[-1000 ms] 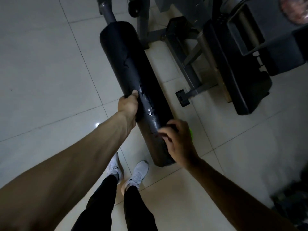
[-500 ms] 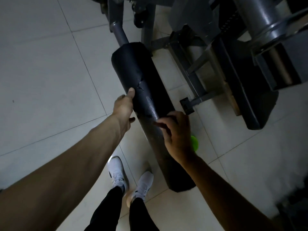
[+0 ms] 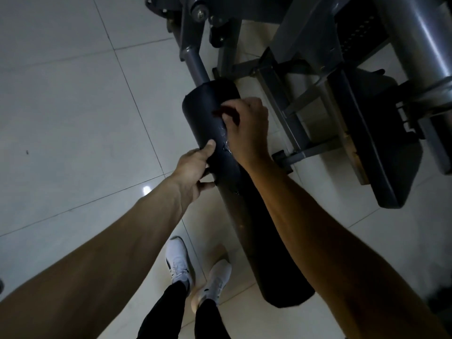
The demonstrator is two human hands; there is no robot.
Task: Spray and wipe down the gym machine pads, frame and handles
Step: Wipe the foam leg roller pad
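A long black roller pad (image 3: 207, 113) runs from the machine's grey arm (image 3: 195, 61) down toward my feet. My left hand (image 3: 194, 167) grips its left side, thumb on top and fingers curled underneath. My right hand (image 3: 247, 128) lies on the pad's upper right side, fingers curled round a cloth that the hand almost wholly hides. Wet streaks (image 3: 226, 146) shine on the pad between my two hands.
The grey machine frame (image 3: 291, 118) and a black padded seat (image 3: 391, 157) stand close on the right. A thick silver column (image 3: 420, 40) rises at the far right. Pale floor tiles (image 3: 73, 118) spread to the left. My white shoes (image 3: 179, 263) stand below the pad.
My right hand has slid up the pad from its lower end to near the top. The green bit seen under it earlier is now hidden. My left hand still grips the pad.
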